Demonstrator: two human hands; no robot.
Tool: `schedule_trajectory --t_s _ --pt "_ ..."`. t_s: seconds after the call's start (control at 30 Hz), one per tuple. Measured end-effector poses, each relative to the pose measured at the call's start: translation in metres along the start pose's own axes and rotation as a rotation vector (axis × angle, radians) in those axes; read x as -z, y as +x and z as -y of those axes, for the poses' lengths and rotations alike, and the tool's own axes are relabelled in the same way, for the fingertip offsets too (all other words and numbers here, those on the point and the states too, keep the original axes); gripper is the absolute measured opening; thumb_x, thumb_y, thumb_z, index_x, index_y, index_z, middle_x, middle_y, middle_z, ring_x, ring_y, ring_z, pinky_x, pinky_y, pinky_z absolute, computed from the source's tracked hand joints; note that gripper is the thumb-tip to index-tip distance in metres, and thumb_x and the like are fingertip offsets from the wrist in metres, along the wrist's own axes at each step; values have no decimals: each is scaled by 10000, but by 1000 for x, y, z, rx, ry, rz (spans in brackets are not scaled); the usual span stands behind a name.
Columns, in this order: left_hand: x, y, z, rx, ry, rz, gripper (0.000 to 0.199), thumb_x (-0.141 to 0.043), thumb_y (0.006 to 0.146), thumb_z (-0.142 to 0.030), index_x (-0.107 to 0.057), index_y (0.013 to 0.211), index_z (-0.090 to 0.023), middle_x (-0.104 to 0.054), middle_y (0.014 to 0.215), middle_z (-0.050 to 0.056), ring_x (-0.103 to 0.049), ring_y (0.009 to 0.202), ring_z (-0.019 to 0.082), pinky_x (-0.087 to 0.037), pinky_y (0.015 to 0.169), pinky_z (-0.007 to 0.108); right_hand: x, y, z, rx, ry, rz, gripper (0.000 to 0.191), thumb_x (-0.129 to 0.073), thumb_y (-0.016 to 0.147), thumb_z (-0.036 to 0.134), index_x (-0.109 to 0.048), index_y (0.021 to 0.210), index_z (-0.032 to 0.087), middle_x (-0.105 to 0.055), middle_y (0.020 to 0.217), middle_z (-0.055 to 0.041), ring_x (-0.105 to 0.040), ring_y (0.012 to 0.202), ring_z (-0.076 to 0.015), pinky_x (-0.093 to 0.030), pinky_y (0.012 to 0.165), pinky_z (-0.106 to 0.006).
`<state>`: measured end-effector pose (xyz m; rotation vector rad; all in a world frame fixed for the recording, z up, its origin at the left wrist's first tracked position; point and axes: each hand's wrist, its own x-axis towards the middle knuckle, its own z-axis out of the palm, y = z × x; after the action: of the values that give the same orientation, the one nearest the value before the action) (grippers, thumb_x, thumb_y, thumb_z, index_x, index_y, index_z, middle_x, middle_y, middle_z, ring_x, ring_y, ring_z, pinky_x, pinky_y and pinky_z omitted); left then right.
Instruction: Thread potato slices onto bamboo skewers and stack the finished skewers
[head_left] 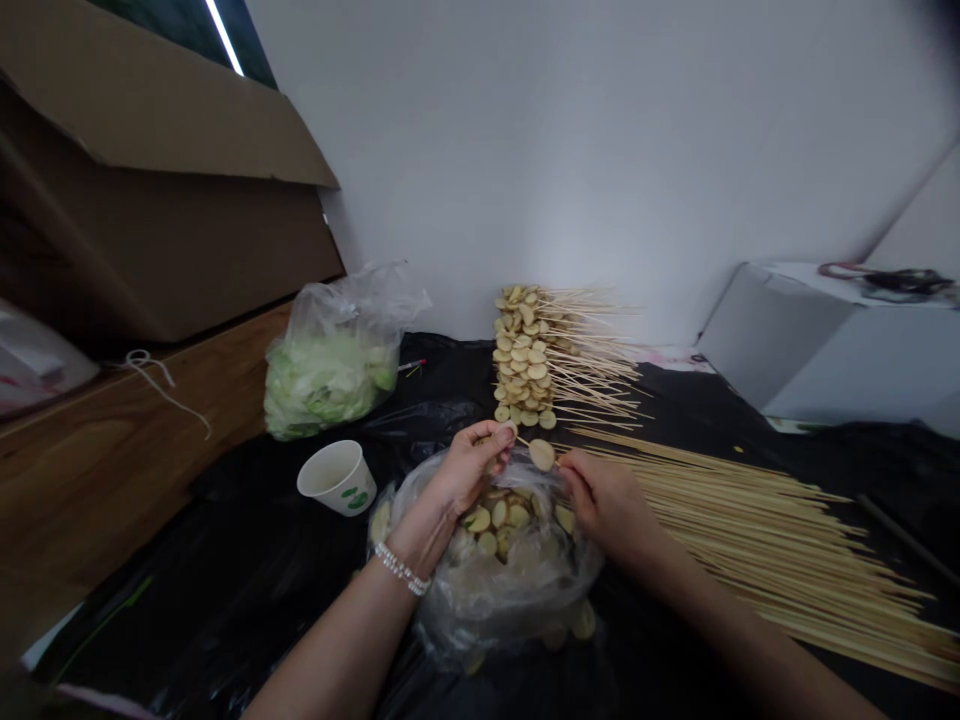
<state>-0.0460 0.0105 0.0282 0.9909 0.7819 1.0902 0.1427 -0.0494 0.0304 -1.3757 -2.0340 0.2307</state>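
Note:
My left hand [469, 465], with a beaded bracelet at the wrist, pinches a pale potato slice [511, 428] at the tip of a thin wooden skewer [523, 441]. The skewer's other end is gripped in the closed fingers of my right hand [606, 500]. One potato slice [541, 455] is threaded on it between my hands. Right below them sits an open clear plastic bag [480, 595] full of loose potato slices [499, 520]. Behind my hands lies a pile of filled potato skewers [525, 360], sticks pointing right. Bare skewers [750, 530] are spread beside my right forearm.
A white paper cup [337, 478] and a knotted-looking clear bag of leafy greens [330, 375] stand to the left. Black plastic sheeting [247, 560] covers the work surface. A large cardboard box [187, 220] is at the far left, a white box [847, 340] at the right.

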Motion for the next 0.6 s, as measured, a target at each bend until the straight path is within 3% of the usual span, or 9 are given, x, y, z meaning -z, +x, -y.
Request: schedule_trajectory --t_s 0.6 --pt "-3 -1 -1 9 31 32 287 -775 647 -347 -632 723 -111 -540 620 -9 -442 514 49 -284 430 165 -2 1 -1 -8 42 37 242 -371 898 238 -553 750 179 -563 627 -13 -496 572 -138 -323 585 -261"
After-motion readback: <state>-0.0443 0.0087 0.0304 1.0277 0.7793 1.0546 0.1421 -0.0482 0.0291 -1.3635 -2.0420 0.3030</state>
